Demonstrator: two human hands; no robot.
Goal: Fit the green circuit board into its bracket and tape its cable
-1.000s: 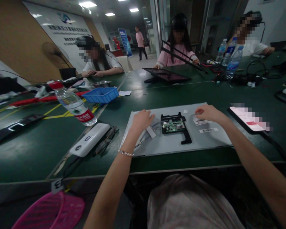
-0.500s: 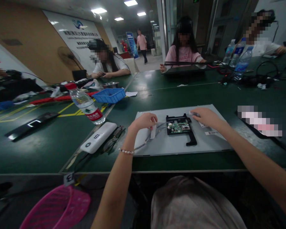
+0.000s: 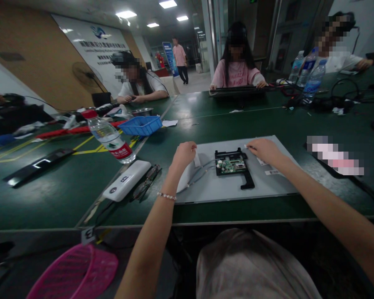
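A flat grey panel (image 3: 205, 193) lies on the green table, with a black bracket (image 3: 248, 181) and a green circuit board (image 3: 231, 165) on it. Thin grey cables (image 3: 197, 174) run from the board to the left. My left hand (image 3: 185, 154), at the panel's upper left, is closed on a small white strip (image 3: 197, 159) that hangs beside its fingers. Right of the bracket, my right hand (image 3: 263, 150) is closed over the panel's far edge, with a small white bit at its fingertips; what it grips is too small to name.
Left of the panel lie glasses (image 3: 146, 182), a white power bank (image 3: 126, 181) and a water bottle (image 3: 110, 139). A blue basket (image 3: 141, 126) stands farther back. Right is a blurred pink object (image 3: 335, 155) with a cable. Several people sit around the table.
My left hand has shifted slightly up and left, and the white strip has moved with it. The person opposite has lowered a dark flat object to the table. The walking person has moved.
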